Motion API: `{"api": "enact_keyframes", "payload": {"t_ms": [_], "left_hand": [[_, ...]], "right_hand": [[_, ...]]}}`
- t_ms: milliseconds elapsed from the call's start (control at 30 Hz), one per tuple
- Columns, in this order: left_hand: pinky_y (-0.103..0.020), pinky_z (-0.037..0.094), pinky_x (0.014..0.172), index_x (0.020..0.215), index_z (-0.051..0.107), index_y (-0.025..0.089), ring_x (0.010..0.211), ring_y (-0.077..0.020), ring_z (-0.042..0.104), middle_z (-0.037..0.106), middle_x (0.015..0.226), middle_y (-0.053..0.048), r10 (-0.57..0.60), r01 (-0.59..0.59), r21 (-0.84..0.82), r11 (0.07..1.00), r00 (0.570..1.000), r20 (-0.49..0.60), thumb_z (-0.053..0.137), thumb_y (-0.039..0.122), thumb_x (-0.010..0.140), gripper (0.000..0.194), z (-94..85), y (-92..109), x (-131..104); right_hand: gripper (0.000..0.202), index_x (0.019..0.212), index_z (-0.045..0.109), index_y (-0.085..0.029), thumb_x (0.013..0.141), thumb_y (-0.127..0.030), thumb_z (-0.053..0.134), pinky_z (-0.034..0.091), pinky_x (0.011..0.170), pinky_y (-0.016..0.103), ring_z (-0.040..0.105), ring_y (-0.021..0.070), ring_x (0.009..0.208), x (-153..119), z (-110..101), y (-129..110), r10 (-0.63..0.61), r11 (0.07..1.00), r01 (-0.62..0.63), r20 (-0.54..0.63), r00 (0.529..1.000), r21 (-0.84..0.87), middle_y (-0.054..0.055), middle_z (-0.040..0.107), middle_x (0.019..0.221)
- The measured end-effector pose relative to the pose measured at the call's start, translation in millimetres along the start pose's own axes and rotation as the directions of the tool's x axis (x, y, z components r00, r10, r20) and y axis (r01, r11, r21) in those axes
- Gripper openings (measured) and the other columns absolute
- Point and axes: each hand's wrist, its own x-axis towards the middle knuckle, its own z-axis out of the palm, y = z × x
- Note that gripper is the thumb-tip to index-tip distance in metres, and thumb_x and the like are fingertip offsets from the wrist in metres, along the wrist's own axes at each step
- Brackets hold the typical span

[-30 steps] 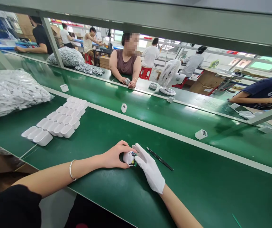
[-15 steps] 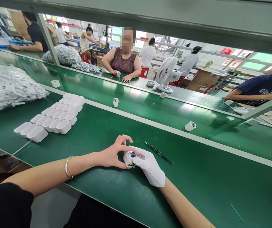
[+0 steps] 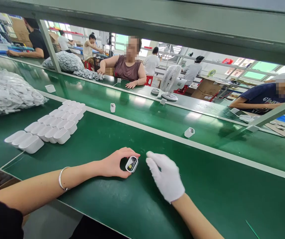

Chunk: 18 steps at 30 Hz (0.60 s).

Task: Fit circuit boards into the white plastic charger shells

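Note:
My left hand (image 3: 116, 163) is closed round a small white plastic housing (image 3: 127, 164), thumb below and fingers above. Its oval open end faces me, and a circuit board (image 3: 132, 165) with dark and yellow parts sits inside. My right hand (image 3: 166, 174), in a white glove, hovers just right of the housing without touching it. Its thumb and fingers are slightly bent and apart, and I see nothing between them. Whatever lies under the glove is hidden.
Rows of white housings (image 3: 50, 124) stand on the green bench at left, beside a big bag of white parts (image 3: 8, 94). Filled housings (image 3: 189, 132) sit on the strip beyond the white rail (image 3: 142, 126). Co-workers sit opposite, near a fan (image 3: 170, 81). A green strip (image 3: 252, 229) lies front right.
My right hand has come away from the housing to the right, and the board now sits deeper inside. The black tweezers no longer show; the glove covers their spot. The view shifted slightly.

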Motion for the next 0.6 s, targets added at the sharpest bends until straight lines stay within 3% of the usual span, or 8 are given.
{"api": "enact_keyframes", "payload": {"t_ms": [33,100,200,267,400,500,567,600], "left_hand": [[-0.037,0.041,0.101,0.129,0.051,0.022,0.107,-0.0221,0.054,0.058,0.117,-0.006,-0.049,0.05,-0.017,0.999,0.999,0.013,0.066,0.014,0.065,0.065,-1.4,-0.5,-0.2],[-0.037,0.041,0.101,0.136,0.041,0.024,0.106,-0.0205,0.055,0.057,0.122,-0.006,-0.12,0.121,-0.061,0.991,0.993,0.016,0.064,0.011,0.065,0.076,-3.5,-0.4,-0.8],[-0.037,0.044,0.098,0.138,0.038,0.026,0.104,-0.0197,0.055,0.054,0.13,-0.006,-0.172,0.169,-0.094,0.981,0.985,-0.022,0.072,0.018,0.064,0.082,-3.8,0.9,-0.9],[-0.037,0.046,0.093,0.133,0.045,0.025,0.098,-0.0191,0.057,0.057,0.123,-0.006,-0.21,0.206,-0.077,0.976,0.976,-0.051,0.077,0.025,0.065,0.076,-2.8,0.8,-0.1],[-0.031,0.049,0.087,0.117,0.06,0.022,0.093,-0.0176,0.06,0.065,0.107,-0.003,-0.219,0.213,-0.092,0.973,0.974,-0.057,0.072,0.02,0.07,0.049,-0.7,-0.6,2.0],[-0.027,0.049,0.085,0.104,0.067,0.021,0.095,-0.0173,0.062,0.068,0.104,-0.002,-0.173,0.168,-0.094,0.981,0.984,-0.04,0.069,0.016,0.072,0.032,-0.1,-0.1,2.8],[-0.026,0.049,0.086,0.102,0.068,0.02,0.096,-0.0173,0.062,0.069,0.104,-0.002,-0.168,0.163,-0.088,0.983,0.985,-0.048,0.069,0.015,0.073,0.03,0.1,0.7,3.0],[-0.026,0.049,0.086,0.104,0.068,0.02,0.096,-0.0174,0.063,0.069,0.105,-0.002,-0.172,0.167,-0.088,0.982,0.984,-0.054,0.069,0.015,0.073,0.031,0.3,1.0,3.0]], "right_hand": [[0.031,0.096,0.073,-0.023,0.083,-0.042,0.053,0.049,0.074,0.045,0.062,0.0303,0.091,4.2,-10.0,10.0,-0.027,0.98,0.009,-0.091,0.995,-0.198,0.011,0.069,0.098],[0.026,0.089,0.074,-0.024,0.075,-0.043,0.063,0.049,0.056,0.039,0.063,0.0292,0.078,12.1,-25.6,32.2,-0.036,0.894,-0.017,-0.11,0.993,-0.447,0.012,0.069,0.094],[0.01,0.069,0.072,-0.027,0.071,-0.036,0.068,0.043,0.043,0.03,0.061,0.0202,0.058,18.0,-28.6,60.1,-0.095,0.878,0.095,0.024,0.995,-0.47,0.005,0.069,0.081],[0.013,0.069,0.071,-0.028,0.077,-0.03,0.06,0.045,0.047,0.031,0.063,0.0199,0.061,16.5,-18.4,67.0,-0.135,0.903,0.124,0.003,0.991,-0.412,0.003,0.07,0.081],[0.019,0.09,0.066,-0.026,0.088,-0.027,0.047,0.051,0.071,0.039,0.065,0.0212,0.07,4.9,3.0,47.9,-0.231,0.926,0.175,-0.136,0.963,-0.336,0.002,0.071,0.079],[0.031,0.097,0.062,-0.028,0.089,-0.011,0.036,0.031,0.1,0.049,0.061,0.0159,0.062,-2.8,4.1,20.7,-0.424,0.827,0.34,-0.099,0.9,-0.448,-0.003,0.07,0.072],[0.039,0.096,0.061,-0.029,0.085,-0.003,0.034,0.019,0.102,0.05,0.059,0.0135,0.062,-4.7,0.1,6.1,-0.486,0.734,0.379,-0.046,0.873,-0.564,-0.005,0.071,0.077],[0.039,0.094,0.061,-0.029,0.084,-0.002,0.035,0.019,0.099,0.048,0.059,0.013,0.063,-5.0,-2.0,1.0,-0.493,0.702,0.374,-0.034,0.869,-0.606,-0.006,0.071,0.079]]}}
